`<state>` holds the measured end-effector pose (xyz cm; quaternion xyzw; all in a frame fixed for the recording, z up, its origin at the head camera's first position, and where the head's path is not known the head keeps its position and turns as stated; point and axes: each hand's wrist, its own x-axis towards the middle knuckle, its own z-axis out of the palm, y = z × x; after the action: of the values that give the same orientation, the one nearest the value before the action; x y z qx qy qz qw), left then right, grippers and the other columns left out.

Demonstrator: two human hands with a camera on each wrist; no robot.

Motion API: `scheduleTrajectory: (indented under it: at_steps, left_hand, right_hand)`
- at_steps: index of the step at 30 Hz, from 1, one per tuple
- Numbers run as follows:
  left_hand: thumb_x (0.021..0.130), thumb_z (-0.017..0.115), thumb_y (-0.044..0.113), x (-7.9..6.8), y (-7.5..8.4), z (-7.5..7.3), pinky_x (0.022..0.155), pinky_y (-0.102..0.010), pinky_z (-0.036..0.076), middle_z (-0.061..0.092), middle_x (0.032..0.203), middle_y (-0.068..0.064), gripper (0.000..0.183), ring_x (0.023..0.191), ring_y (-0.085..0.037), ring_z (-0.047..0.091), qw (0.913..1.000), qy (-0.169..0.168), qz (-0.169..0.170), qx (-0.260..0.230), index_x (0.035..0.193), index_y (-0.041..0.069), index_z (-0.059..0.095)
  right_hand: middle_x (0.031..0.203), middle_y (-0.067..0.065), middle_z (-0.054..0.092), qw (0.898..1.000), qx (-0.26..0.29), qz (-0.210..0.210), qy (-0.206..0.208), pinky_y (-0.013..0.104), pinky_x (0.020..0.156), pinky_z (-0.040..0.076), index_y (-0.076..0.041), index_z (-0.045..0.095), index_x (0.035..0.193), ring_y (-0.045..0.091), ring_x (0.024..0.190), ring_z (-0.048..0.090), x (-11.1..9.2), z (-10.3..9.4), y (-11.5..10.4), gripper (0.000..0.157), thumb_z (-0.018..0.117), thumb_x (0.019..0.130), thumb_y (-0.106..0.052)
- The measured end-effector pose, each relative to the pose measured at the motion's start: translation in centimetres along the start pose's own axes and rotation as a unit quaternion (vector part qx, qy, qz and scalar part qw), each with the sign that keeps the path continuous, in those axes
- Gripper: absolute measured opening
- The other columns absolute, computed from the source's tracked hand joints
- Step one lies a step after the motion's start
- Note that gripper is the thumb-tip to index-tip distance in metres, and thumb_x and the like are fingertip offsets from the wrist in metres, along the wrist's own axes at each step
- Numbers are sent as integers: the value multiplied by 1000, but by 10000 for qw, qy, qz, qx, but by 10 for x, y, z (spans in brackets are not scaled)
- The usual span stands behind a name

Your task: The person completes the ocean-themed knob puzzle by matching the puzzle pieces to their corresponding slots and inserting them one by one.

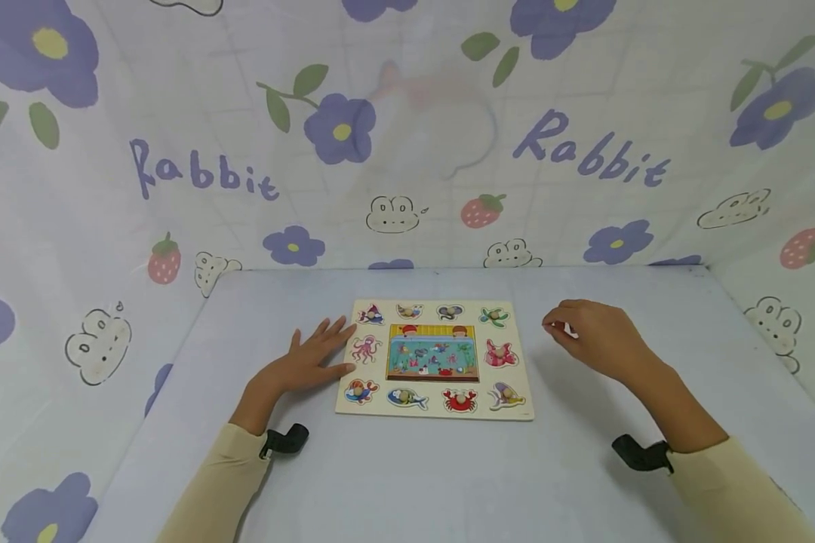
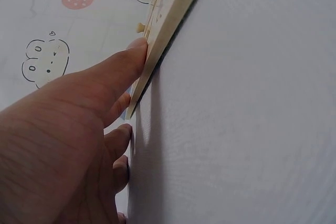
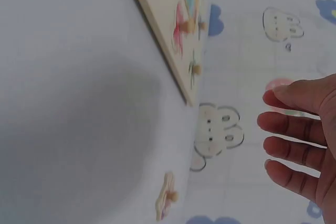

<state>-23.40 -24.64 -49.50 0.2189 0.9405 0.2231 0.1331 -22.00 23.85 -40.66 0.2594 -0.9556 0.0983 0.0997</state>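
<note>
A wooden peg puzzle board (image 1: pixel 373 407) with sea-animal pieces round a fish-tank picture lies flat. My left hand (image 1: pixel 306 363) has its fingers spread at the board's left edge, thumb and fingertips at the rim. The octopus spot (image 1: pixel 365 349) on that side shows no knob. Right of the board my right hand (image 1: pixel 594 335) hovers over the table, fingers loosely bent, thumb tip close to the index finger, nothing held. A loose knobbed puzzle piece (image 3: pixel 166 198) lies on the table beyond the board's corner in the right wrist view; it is hidden in the head view.
The board stands on a pale table (image 1: pixel 448 483). A white curtain (image 1: pixel 407 151) printed with flowers, rabbits and strawberries hangs behind the table and on both sides. Black wrist cameras are strapped at the left cuff (image 1: pixel 241 445) and right cuff (image 1: pixel 706 460).
</note>
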Motion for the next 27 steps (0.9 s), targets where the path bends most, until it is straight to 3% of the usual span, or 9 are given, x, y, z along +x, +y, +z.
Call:
scheduleTrajectory:
  at_steps: [12,19,27]
  left_hand:
    - [101,58,50,0,3,0,114,-71,-9,10,170,-9,78,156,-37,0,10000,-22,-29,-1,164,22,22]
    - [101,57,50,-1,3,0,114,-71,-9,10,170,-9,77,156,-38,0,10000,-29,-14,1,164,21,21]
    - [101,57,51,-1,4,-1,115,-72,-8,11,170,-9,77,156,-38,1,10000,16,-36,49,164,22,22]
  right_hand:
    - [79,3,69,9955,225,906,-186,30,50,44,-4,76,108,17,61,53,19,4,60,19,72,94,-16]
    - [90,12,71,9867,416,1548,-272,37,54,48,-2,73,109,25,71,61,27,21,90,20,71,96,-17]
    - [90,12,69,9744,824,1908,-858,36,55,48,-1,73,108,24,71,60,36,35,103,30,71,97,-29]
